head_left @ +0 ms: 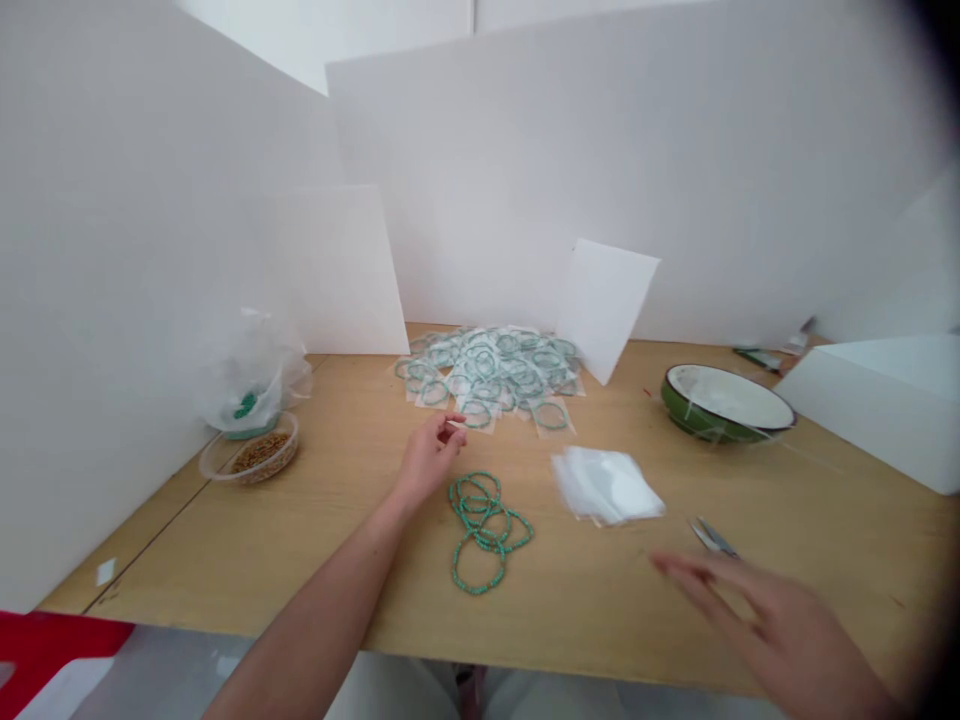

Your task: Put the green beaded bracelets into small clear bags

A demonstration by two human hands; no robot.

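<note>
While the left hand (429, 462) pinches thumb and forefinger together on a small white scrap (453, 425), too small to identify, the right hand (772, 625) hovers open and blurred near the table's front edge, fingers spread and gripping nothing. Just in front of the left hand, a loose tangle of turquoise bead bracelets (480, 530) lies unbagged on a wooden table (180, 540). Past the left fingertips sits a heap of bagged bracelets (487, 375), each in its own clear bag. Between the hands rests a stack of clear plastic bags (607, 485), and a pair of scissors (712, 538) lies just beyond the right fingertips. Farther ahead of the right hand, a green enamel bowl (724, 402) shows a white interior, with thin clear film across it. Well left of the left hand, a round clear plastic tub (259, 458) holds brown granules, just beside a crumpled clear bag (251, 370) with turquoise beads inside. White boards (465, 180) stand behind the table.
</note>
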